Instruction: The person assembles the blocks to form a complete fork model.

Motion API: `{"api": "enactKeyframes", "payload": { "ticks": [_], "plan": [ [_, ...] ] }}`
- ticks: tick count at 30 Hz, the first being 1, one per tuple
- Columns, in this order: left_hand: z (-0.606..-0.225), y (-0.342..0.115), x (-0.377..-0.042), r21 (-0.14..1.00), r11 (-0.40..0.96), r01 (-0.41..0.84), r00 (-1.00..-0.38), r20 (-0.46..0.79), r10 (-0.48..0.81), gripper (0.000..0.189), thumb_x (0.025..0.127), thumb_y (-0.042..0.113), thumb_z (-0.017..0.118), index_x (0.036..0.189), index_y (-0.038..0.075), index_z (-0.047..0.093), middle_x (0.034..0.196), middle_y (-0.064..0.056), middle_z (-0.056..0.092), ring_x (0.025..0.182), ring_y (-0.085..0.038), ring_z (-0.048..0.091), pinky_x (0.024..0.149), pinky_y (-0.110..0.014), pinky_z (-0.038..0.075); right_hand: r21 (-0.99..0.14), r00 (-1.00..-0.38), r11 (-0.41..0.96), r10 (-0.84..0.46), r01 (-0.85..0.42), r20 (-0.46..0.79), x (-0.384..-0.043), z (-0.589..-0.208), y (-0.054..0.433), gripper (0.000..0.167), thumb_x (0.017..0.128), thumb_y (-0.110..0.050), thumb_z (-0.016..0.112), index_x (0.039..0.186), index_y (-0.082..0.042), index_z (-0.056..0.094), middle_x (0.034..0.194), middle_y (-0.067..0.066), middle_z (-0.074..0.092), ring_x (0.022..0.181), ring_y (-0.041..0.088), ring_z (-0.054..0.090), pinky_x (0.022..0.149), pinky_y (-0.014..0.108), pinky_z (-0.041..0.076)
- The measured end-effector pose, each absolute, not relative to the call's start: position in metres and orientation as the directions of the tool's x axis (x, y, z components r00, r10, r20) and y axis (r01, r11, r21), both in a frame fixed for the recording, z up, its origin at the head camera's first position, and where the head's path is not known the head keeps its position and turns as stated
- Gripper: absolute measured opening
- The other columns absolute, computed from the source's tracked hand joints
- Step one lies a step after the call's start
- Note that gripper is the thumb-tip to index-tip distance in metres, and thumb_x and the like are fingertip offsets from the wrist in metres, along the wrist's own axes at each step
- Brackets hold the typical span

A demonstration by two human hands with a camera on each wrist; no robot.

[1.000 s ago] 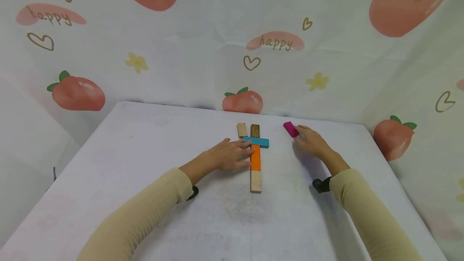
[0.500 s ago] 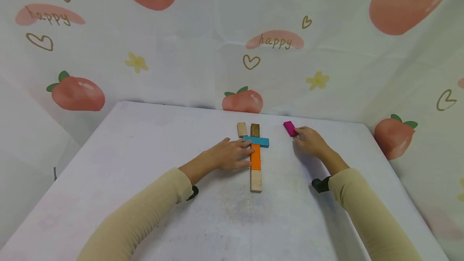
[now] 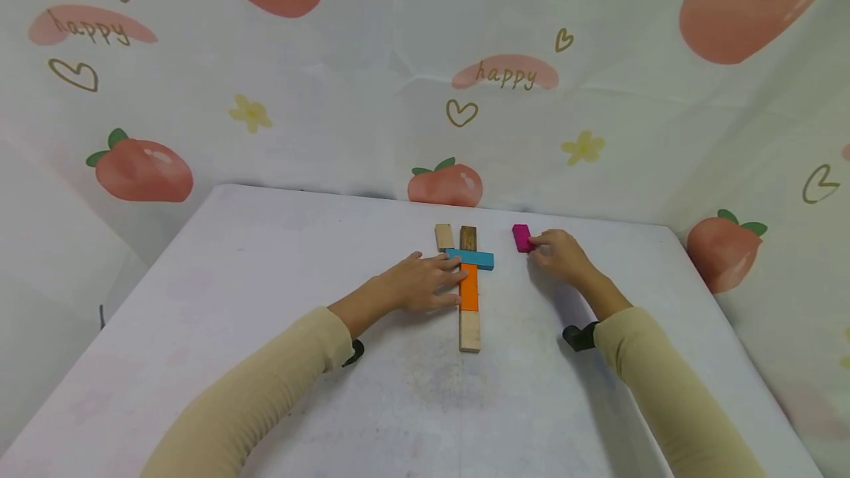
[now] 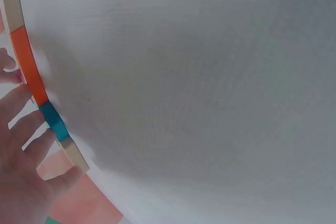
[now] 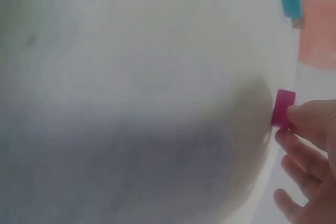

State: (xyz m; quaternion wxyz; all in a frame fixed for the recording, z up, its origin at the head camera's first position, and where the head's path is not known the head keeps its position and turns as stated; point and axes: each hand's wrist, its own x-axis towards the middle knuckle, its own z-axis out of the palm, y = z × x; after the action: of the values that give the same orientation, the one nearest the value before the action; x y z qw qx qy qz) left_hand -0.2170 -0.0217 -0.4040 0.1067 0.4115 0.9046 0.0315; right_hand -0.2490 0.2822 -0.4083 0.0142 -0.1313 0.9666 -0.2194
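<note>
Wooden blocks lie in a cross-like layout at the middle of the table. A blue block (image 3: 473,259) lies crosswise, an orange block (image 3: 468,288) extends toward me from it, and a plain wood block (image 3: 469,332) follows at the near end. Beyond the blue one are a dark brown block (image 3: 468,238) and a pale block (image 3: 443,237). My left hand (image 3: 425,283) is spread, its fingertips at the blue and orange blocks. To the right, my right hand (image 3: 561,257) pinches a magenta block (image 3: 522,238) between thumb and fingers; the right wrist view shows the magenta block (image 5: 283,108) by the thumb.
The white table (image 3: 279,257) extends on all sides of the blocks. Behind its back edge hangs a cloth backdrop (image 3: 358,80) printed with peaches, hearts and flowers. A dark wrist strap (image 3: 581,338) shows below the right sleeve.
My right hand has moved slightly left with the magenta block, which has turned to stand straighter, nearer the layout. The left hand and the other blocks stay in place.
</note>
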Motion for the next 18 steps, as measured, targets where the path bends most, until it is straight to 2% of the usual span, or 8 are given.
{"api": "enactKeyframes", "payload": {
  "ticks": [5,10,14,18],
  "plan": [
    [-0.404,-0.022,-0.218,0.142,0.659,0.738,-0.639,-0.163,0.752,0.057,0.101,0.053,0.046,0.15,0.024,0.046,0.159,-0.003,0.035,0.147,-0.024,0.032,0.111,-0.06,0.032,-0.414,-0.959,0.869,-0.281,-0.271,0.037,-0.252,-0.405,0.276,0.033,0.093,-0.002,0.06,0.124,0.008,0.066,0.122,0.028,0.064,0.121,0.047,0.052,0.102,0.063,0.04],
    [-0.405,-0.021,-0.218,0.146,0.662,0.735,-0.642,-0.165,0.749,0.057,0.101,0.052,0.047,0.151,0.024,0.046,0.159,-0.003,0.035,0.147,-0.024,0.031,0.111,-0.061,0.031,-0.331,-0.946,0.887,-0.314,-0.322,0.078,-0.258,-0.408,0.277,0.04,0.092,0.0,0.061,0.131,0.008,0.059,0.136,0.028,0.055,0.132,0.048,0.043,0.103,0.068,0.035],
    [-0.405,-0.021,-0.218,0.147,0.663,0.734,-0.641,-0.17,0.748,0.057,0.101,0.053,0.047,0.151,0.025,0.046,0.16,-0.003,0.035,0.147,-0.024,0.031,0.111,-0.06,0.031,-0.34,-0.946,0.886,-0.323,-0.315,0.036,-0.26,-0.411,0.276,0.045,0.094,-0.002,0.061,0.137,0.01,0.052,0.144,0.028,0.048,0.139,0.05,0.034,0.107,0.069,0.029],
    [-0.405,-0.021,-0.218,0.142,0.664,0.734,-0.642,-0.171,0.747,0.057,0.101,0.053,0.046,0.151,0.025,0.046,0.16,-0.002,0.034,0.147,-0.024,0.031,0.111,-0.06,0.031,-0.356,-0.949,0.885,-0.314,-0.299,0.017,-0.262,-0.413,0.274,0.046,0.095,-0.007,0.062,0.138,0.008,0.052,0.145,0.029,0.047,0.137,0.052,0.035,0.107,0.068,0.028]
  ]
}}
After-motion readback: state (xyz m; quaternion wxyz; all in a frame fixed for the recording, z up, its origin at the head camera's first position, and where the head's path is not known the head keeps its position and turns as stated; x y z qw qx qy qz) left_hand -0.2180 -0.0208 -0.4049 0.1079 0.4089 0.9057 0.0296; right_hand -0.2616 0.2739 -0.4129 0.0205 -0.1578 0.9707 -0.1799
